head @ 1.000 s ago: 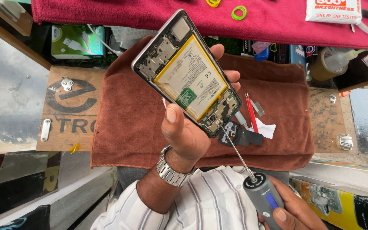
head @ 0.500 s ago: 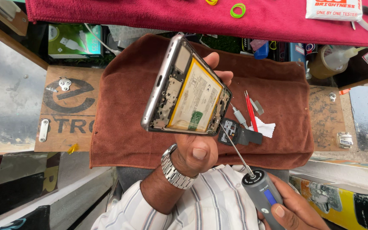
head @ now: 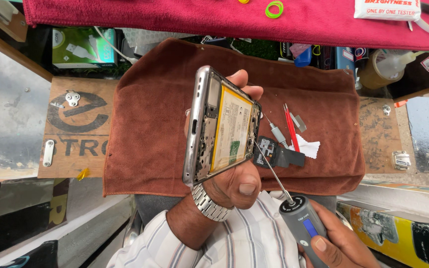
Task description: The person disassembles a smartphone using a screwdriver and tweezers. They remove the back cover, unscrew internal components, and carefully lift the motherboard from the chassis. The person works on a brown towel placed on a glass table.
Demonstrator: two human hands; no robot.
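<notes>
The opened phone (head: 220,128), metal-rimmed with a flat yellow-edged battery showing, stood tilted on edge above the middle of the brown towel (head: 155,114), clamped in the left hand (head: 234,178). The right hand (head: 336,243) was wrapped round a grey electric screwdriver (head: 301,223), its thin bit touching the phone's lower edge. The soft, napped towel covered a worn wooden desk (head: 75,144).

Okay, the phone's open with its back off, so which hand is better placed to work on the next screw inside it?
Probably the right hand: it grips the electric screwdriver, whose bit tip already sits at the lower edge of the opened phone. The left hand is busy, its fingers wrapped behind the phone, holding it tilted over the brown cloth.
</notes>
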